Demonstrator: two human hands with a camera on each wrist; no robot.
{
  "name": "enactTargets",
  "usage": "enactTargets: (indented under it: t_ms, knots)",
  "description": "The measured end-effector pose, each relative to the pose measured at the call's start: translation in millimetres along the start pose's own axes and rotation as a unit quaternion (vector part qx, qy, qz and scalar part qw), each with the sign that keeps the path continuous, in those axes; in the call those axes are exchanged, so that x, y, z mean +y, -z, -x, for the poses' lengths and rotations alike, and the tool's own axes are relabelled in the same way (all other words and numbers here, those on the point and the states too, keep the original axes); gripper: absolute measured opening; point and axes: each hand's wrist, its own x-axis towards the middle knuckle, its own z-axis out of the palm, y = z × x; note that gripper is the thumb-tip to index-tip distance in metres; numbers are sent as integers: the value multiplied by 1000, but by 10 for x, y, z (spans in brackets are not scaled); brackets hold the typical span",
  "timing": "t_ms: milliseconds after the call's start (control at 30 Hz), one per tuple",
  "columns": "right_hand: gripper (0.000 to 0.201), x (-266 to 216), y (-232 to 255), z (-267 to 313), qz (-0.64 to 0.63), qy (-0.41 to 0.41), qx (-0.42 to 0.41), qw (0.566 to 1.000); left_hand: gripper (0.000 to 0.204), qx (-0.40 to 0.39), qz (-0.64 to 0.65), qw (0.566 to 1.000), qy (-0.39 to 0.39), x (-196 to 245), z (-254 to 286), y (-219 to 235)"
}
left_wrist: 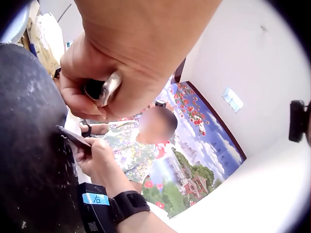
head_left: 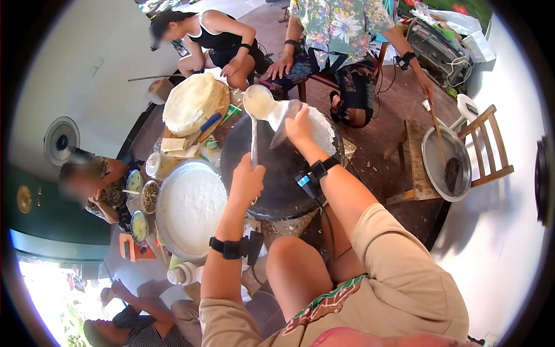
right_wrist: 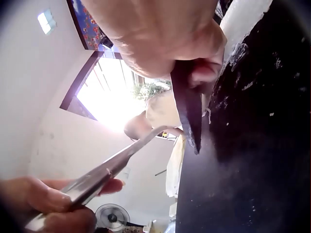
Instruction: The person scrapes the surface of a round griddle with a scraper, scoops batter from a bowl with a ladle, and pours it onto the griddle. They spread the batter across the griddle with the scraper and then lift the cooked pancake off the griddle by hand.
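Probably the scraper [head_left: 282, 132] gripped by the right hand [head_left: 299, 128] is being wiped on the ladle [head_left: 259, 103] gripped by the left hand [head_left: 247, 179], with even griddle [head_left: 277, 185] spreading needed next.

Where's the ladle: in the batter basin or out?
Out: head view shows the ladle held beside the scraper, away from the basin.
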Motion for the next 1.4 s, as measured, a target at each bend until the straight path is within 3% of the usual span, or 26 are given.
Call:
enactTargets:
  t_ms: [67,133,233,333,367,467,500,533,600,667,733,800,900,933,1033,1200,1267,1333,1367,1400]
  knots:
    - [65,25,113,8,24,-3,90,996,39,14,-7,1000,-5,38,64,18]
    - [65,48,178,-32,-1,-71,83,994,39,20,-26,999,0,66,116,19]
    - [59,97,-202,-60,63,57,200,976,40,47,-69,996,-43,-80,51,-2]
    - [56,-103,-246,18,22,17,-14,1000,42,75,-101,990,-65,-229,14,-31]
    - [54,-60,-312,0,12,39,-7,999,42,80,-108,989,-64,-254,22,-32]
    - [51,8,-219,-40,32,68,142,987,45,87,-125,987,-57,-227,100,-3]
    - [51,-242,93,44,5,-43,71,997,44,107,-141,982,-70,-271,103,-1]
    - [50,-189,115,17,0,-50,79,996,44,126,-157,976,-81,-332,97,-9]
    - [52,-114,4,-31,11,-40,75,996,44,138,-174,972,-79,-347,132,-12]
    - [52,-41,-298,-35,66,26,42,997,45,125,-175,975,-47,-277,211,2]
    - [53,-151,-366,99,14,62,-60,996,46,131,-194,971,-51,-290,247,16]
    - [53,-207,-374,153,11,62,-84,994,46,137,-204,968,-54,-305,276,36]
    - [54,-237,-120,70,18,27,-30,999,46,144,-200,967,-58,-354,320,70]
    - [52,-182,-81,15,9,33,33,999,47,146,-197,968,-60,-374,337,80]
    - [49,-111,-91,-104,33,12,45,998,47,149,-203,967,-48,-399,363,84]
    - [55,-172,-430,98,29,113,-142,983,48,158,-236,958,-45,-428,438,101]
    - [52,-110,-423,40,21,164,-174,971,49,160,-253,953,-50,-456,491,122]
    - [48,-121,-235,-93,32,147,-127,980,49,154,-248,956,-40,-451,553,156]
    - [45,-148,-173,-148,37,125,-49,990,49,152,-244,957,-34,-458,586,167]
    - [57,-175,-119,-277,48,35,-55,997,49,159,-246,955,-46,-483,611,166]
